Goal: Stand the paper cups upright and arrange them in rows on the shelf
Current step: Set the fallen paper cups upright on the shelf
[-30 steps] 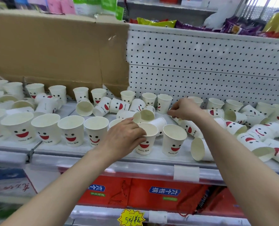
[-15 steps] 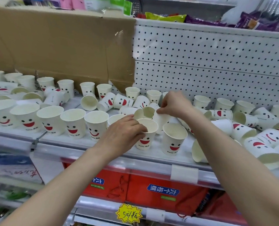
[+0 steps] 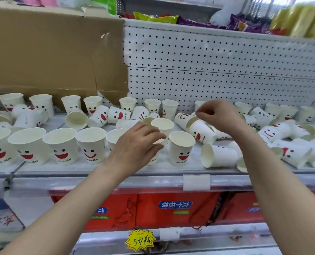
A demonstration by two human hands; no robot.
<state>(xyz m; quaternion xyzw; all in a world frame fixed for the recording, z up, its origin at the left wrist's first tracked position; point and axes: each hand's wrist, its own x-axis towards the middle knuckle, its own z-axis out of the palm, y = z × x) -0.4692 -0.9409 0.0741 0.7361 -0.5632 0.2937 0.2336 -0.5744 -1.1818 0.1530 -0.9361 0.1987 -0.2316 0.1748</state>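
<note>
White paper cups with red smiling faces cover the shelf (image 3: 97, 181). A front row stands upright on the left (image 3: 90, 144), ending with one upright cup (image 3: 181, 148). My left hand (image 3: 136, 144) is curled over the rim of a front-row cup (image 3: 154, 160) between them. Just behind it stands another upright cup (image 3: 162, 124). My right hand (image 3: 217, 116) hovers with thumb and finger pinched at the rim of a lying cup (image 3: 201, 132); whether it grips it is unclear. Several cups lie tipped on the right (image 3: 219, 155).
A back row of upright cups (image 3: 128, 103) lines the white pegboard wall (image 3: 208, 70). Brown cardboard (image 3: 51, 52) leans behind the left cups. Red boxes (image 3: 171, 208) fill the shelf below, with a yellow price tag (image 3: 140, 241) on its edge.
My right hand carried a cup to the left, left it standing upright behind the front row, then moved right to the lying cups. My left hand stayed on the front-row cup.
</note>
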